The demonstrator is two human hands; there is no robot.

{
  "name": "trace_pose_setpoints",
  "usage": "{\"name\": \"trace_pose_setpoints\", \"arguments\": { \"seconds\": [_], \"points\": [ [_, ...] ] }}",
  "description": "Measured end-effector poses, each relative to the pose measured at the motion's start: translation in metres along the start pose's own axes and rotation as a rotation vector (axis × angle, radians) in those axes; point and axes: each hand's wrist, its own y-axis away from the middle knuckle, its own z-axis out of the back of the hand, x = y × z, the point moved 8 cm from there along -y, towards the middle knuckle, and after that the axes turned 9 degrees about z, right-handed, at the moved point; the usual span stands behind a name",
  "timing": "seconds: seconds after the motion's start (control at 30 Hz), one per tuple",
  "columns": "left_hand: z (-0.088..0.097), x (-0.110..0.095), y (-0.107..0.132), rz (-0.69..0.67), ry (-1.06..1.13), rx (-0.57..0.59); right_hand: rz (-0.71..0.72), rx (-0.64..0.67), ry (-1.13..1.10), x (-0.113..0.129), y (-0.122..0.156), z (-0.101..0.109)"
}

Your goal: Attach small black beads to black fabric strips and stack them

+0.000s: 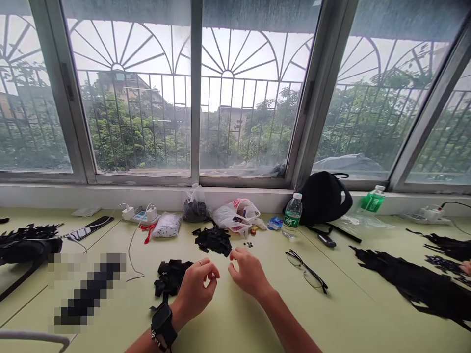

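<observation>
My left hand, with a black watch on its wrist and a ring on one finger, hovers over the pale green table with its fingers curled in a pinch. My right hand is beside it, fingers also bent and pinched together. What either hand holds is too small to make out. A heap of black fabric pieces lies just left of my left hand. A second heap of black pieces lies beyond both hands, with a few small dark beads near it.
Glasses lie to the right of my hands. Along the window sill stand a water bottle, a black bag, plastic bags, a power strip and a phone. Long black fabric strips cover the right side.
</observation>
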Motion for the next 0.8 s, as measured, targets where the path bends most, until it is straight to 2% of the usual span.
{"name": "trace_pose_setpoints", "arguments": {
  "seconds": [0.3, 0.57, 0.8],
  "points": [
    [-0.004, 0.001, 0.001, -0.004, -0.018, 0.029, 0.095, 0.160, -0.060, 0.004, 0.003, -0.028],
    [-0.005, 0.001, 0.001, 0.007, -0.022, 0.042, 0.085, 0.127, -0.107, 0.001, -0.003, -0.022],
    [-0.004, 0.000, 0.001, -0.005, -0.016, 0.031, 0.102, 0.129, -0.149, 0.001, -0.003, -0.027]
  ]
}}
